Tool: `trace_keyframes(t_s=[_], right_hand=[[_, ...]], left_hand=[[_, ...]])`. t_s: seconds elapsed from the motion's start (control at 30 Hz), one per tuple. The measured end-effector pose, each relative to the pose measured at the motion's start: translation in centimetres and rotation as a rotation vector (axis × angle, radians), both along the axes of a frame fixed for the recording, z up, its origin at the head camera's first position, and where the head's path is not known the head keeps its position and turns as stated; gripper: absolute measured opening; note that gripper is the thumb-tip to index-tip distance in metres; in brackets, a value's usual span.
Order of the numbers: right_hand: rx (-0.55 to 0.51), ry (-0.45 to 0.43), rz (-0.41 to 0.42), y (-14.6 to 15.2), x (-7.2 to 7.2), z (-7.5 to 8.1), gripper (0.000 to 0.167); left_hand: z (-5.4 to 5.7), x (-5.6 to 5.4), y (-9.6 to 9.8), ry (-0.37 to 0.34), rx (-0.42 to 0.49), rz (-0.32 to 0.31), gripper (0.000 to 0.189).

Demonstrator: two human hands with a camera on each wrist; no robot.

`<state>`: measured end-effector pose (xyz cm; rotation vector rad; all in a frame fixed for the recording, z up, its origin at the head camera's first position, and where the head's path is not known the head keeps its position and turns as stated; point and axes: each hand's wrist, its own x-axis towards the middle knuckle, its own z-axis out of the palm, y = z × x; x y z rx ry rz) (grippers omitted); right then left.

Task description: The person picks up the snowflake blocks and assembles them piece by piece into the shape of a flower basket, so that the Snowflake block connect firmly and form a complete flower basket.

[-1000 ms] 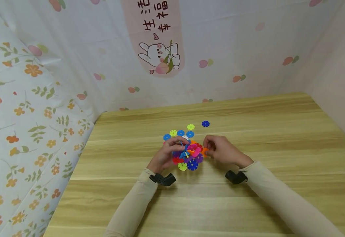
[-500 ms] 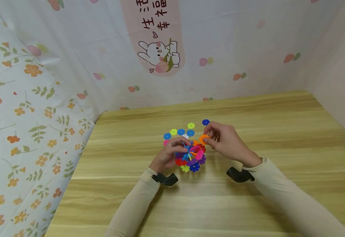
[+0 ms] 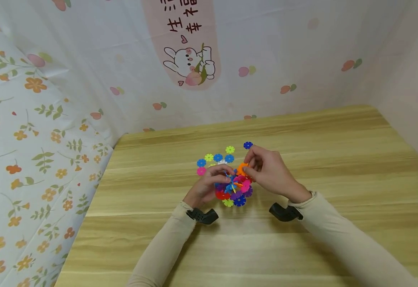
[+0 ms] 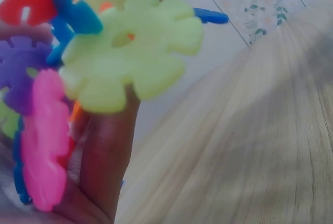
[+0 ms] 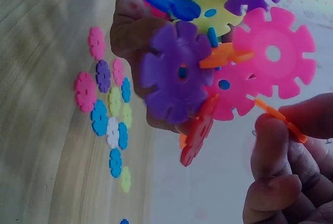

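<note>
The left hand (image 3: pixel 208 185) curls round the cluster of notched discs (image 3: pixel 237 187) above the table (image 3: pixel 209 251); the right hand (image 3: pixel 271 171) pinches 1 orange disc (image 3: pixel 243 169) just beside its far right edge. Brace the cluster and match slot to slot, crosswise, before pressing gently. Loose discs (image 5: pixel 99 117) visible beyond: 13, with 4 light blue, 3 yellow, 3 pink, 1 white, 1 purple, 1 dark blue.

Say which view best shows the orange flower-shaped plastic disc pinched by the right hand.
Right wrist view: the orange disc appears large, edge-on, pinched by the right hand. The head view shows its flat side, but smaller and partly covered; in the left wrist view I cannot identify it.
</note>
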<state>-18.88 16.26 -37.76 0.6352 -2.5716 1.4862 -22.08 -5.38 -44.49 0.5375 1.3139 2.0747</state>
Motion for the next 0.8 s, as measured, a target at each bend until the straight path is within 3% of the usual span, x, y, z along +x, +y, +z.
trace_keyframes(t_s=[0.53, 0.8], right_hand=[[0.041, 0.067, -0.025, -0.08, 0.41, -0.29, 0.017], [0.093, 0.159, -0.041, -0.11, 0.59, -0.67, 0.02]], left_hand=[[0.15, 0.31, 0.38, -0.059, -0.018, 0.055, 0.03], [0.21, 0.15, 0.65, -0.025, -0.076, 0.088, 0.022]])
